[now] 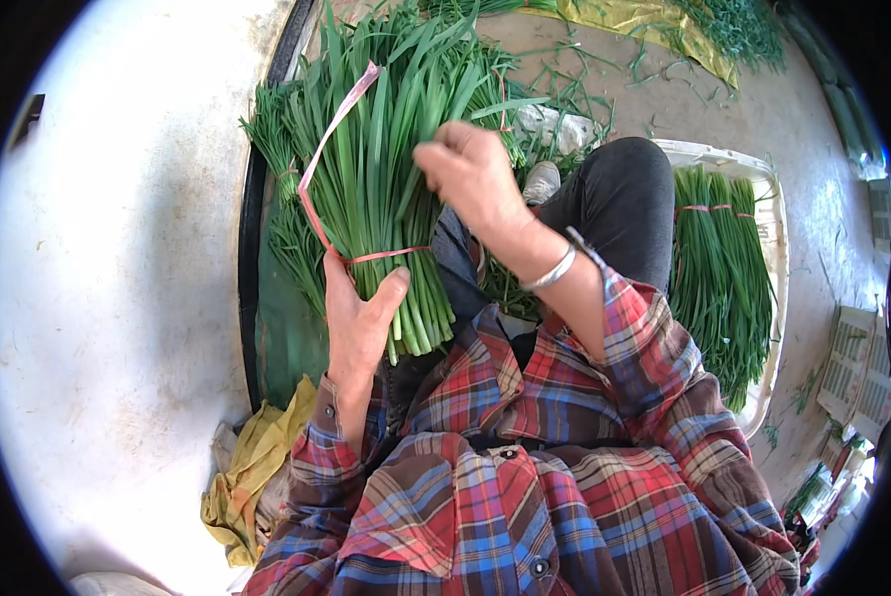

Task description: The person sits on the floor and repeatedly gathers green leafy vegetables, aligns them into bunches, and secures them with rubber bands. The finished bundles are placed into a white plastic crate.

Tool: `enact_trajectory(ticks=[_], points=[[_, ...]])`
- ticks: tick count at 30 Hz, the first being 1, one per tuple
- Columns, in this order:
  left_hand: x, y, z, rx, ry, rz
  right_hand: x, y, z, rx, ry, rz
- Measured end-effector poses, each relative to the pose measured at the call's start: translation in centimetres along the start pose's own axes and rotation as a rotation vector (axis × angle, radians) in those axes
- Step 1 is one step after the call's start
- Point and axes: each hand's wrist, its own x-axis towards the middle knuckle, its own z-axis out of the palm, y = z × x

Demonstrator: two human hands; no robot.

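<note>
My left hand [363, 313] grips a large bunch of flat-leaved greens [378, 171], which look like garlic chives, low by the pale stem ends. A pink tie strip [389, 254] goes round the stems just above my thumb. Its long loose tail [333, 134] rises along the left side of the leaves. Over the right edge of the bunch is my right hand [471, 175], its fingers curled and a little blurred; whether they pinch a leaf is hidden.
At right, a white plastic crate [777, 246] holds several tied bunches [721, 283]. Smaller tied greens [274, 141] lie beside the black-edged green surface [289, 357] at left. Yellow sheeting [266, 469] is crumpled near my left sleeve. Loose leaves [572, 82] litter the floor ahead.
</note>
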Motion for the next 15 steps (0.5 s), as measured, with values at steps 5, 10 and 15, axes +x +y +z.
enact_trajectory(ticks=[5,10,15], points=[[0.1,0.2,0.1,-0.021,0.007,0.023,2.4,-2.7,-4.2,0.375,0.073,-0.018],[0.2,-0.1,-0.1,-0.025,0.004,0.016,1.8,-1.6,-8.8,-0.609,-0.134,-0.056],[-0.2,1.0,0.7,-0.047,0.004,-0.05,-3.1,-4.0,-5.0,-0.457,-0.136,-0.369]])
